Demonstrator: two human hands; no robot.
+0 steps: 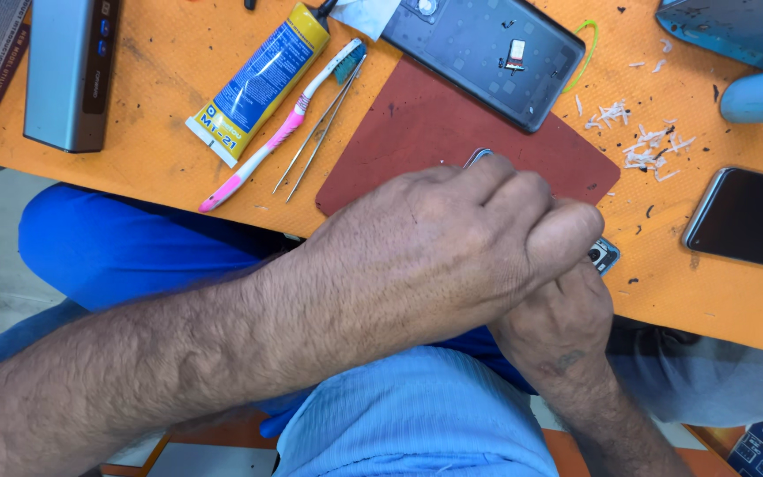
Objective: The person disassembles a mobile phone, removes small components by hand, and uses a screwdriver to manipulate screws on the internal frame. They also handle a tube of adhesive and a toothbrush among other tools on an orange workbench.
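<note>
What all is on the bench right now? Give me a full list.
Glue tube: one, yellow and blue, upper left.
Toothbrush: one, pink and white, beside the tube.
Tweezers: one, silver, right of the toothbrush.
Phone back cover: one, grey, top centre.
Work pad: one, dark red, centre.
Phone: one, black screen, right edge.
Metal box: one, grey, top left.
Small part: one, silver, under the hands.
Left hand: closed, over the part.
Right hand: beneath the left.

Phone point(605, 254) mostly hidden — beneath both hands point(452, 247).
</note>
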